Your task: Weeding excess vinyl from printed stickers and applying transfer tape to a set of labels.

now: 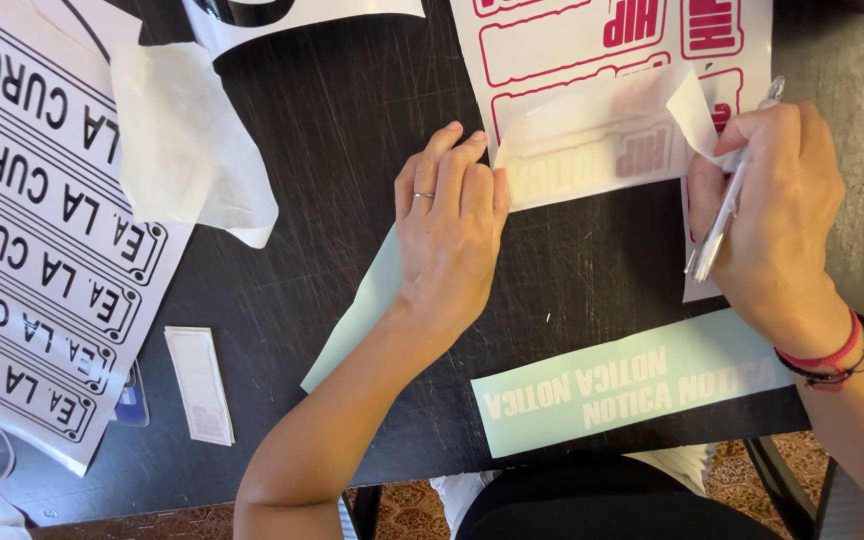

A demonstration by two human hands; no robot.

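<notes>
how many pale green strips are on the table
2. One pale green strip with white lettering lies near the table's front edge, below the right hand. The other pale green strip lies partly hidden under the left hand.

left hand (449, 228): lies flat on the black table (332, 130), fingertips pressing the left edge of a see-through film piece (592, 150).
right hand (777, 210): pinches the film's lifted right corner and holds a silver pen-like tool (727, 200).
pink sticker sheet (562, 45): white with pink shapes, under the film.
green strips: one (627, 380) near the table's front edge, one (362, 310) partly under the left wrist.
black-and-white label sheet (32, 230): far left.
crumpled film (187, 140): beside it.
</notes>
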